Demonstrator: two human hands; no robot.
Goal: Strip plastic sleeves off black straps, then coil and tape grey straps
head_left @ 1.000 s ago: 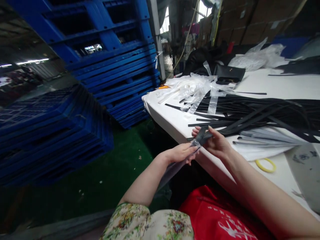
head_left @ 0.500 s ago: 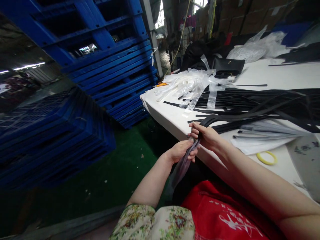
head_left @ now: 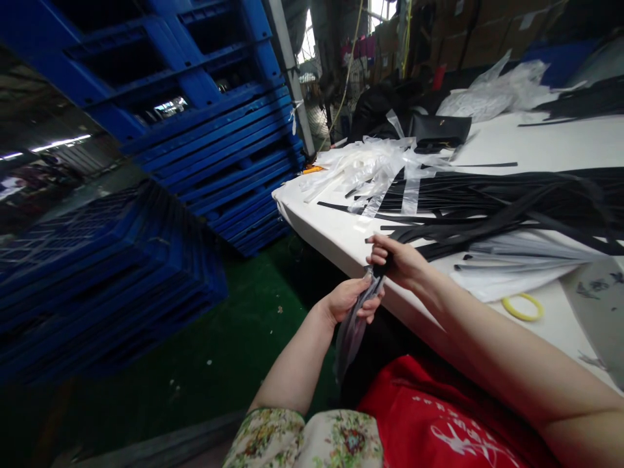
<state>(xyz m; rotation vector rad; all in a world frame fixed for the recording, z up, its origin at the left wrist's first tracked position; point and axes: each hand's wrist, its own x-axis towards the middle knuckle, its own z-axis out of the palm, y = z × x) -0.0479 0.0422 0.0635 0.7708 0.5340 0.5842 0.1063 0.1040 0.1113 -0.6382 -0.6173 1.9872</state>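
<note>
My left hand [head_left: 351, 300] is closed around a long, narrow clear plastic bag [head_left: 348, 344] that hangs down past the table edge. Just above it, my right hand [head_left: 397, 261] is closed on black strips [head_left: 383, 265], whose lower ends meet the mouth of the bag. Whether the dark tone within the plastic is strip or shadow, I cannot tell. Behind my right hand, many loose black strips [head_left: 487, 201] lie along the white table [head_left: 336, 231]. More greyish plastic bags [head_left: 517, 260] lie near my right forearm, some with dark ends showing.
A yellow tape ring [head_left: 522, 307] lies at the near right of the table. Clear plastic pieces [head_left: 365, 162], an orange-handled tool [head_left: 312, 169] and a black pouch [head_left: 441, 130] sit farther back. Blue pallets [head_left: 229, 149] are stacked to the left above a green floor [head_left: 244, 325].
My left hand has moved slightly down and away from my right hand with the bag, so more of the strips shows between them. The view has shifted a little.
</note>
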